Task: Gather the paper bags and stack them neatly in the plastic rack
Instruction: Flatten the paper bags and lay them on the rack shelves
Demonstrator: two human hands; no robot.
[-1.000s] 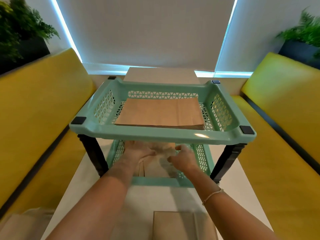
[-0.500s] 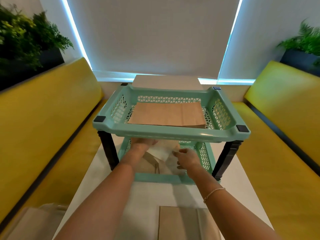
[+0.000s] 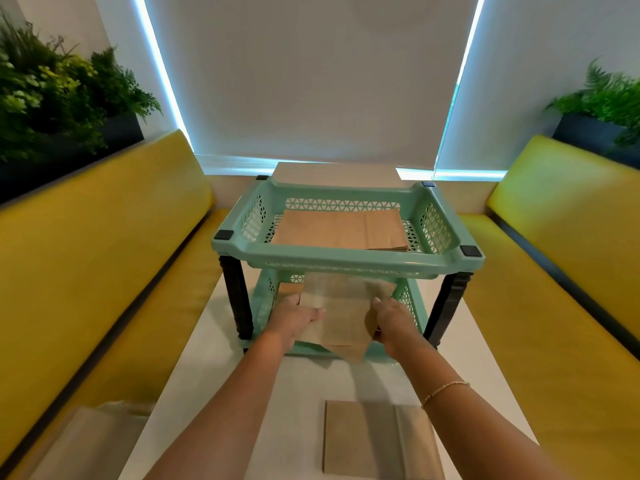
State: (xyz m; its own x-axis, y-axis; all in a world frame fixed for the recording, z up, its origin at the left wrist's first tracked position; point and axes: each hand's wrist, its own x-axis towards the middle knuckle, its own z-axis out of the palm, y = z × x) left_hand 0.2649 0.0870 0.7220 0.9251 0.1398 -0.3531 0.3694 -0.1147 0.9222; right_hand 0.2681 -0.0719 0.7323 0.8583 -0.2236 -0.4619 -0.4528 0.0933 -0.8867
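A mint-green two-tier plastic rack (image 3: 349,263) on black legs stands on the white table. Its top tier holds a flat stack of brown paper bags (image 3: 337,228). At the mouth of the lower tier, a brown paper bag (image 3: 341,311) is tilted and sticks out over the front rim. My left hand (image 3: 296,317) grips its left edge and my right hand (image 3: 393,322) grips its right edge. Another flat stack of paper bags (image 3: 377,439) lies on the table near me.
Yellow bench seats (image 3: 104,237) run along both sides of the white table (image 3: 301,393). More pale paper bags (image 3: 83,441) lie on the left bench at the bottom corner. Planters with ferns (image 3: 59,98) sit behind the backrests. A window blind covers the far wall.
My hands were deep inside the lower tier on the paper there. They now sit at its front rim, holding a tilted bag by both edges. The camera has drawn back.
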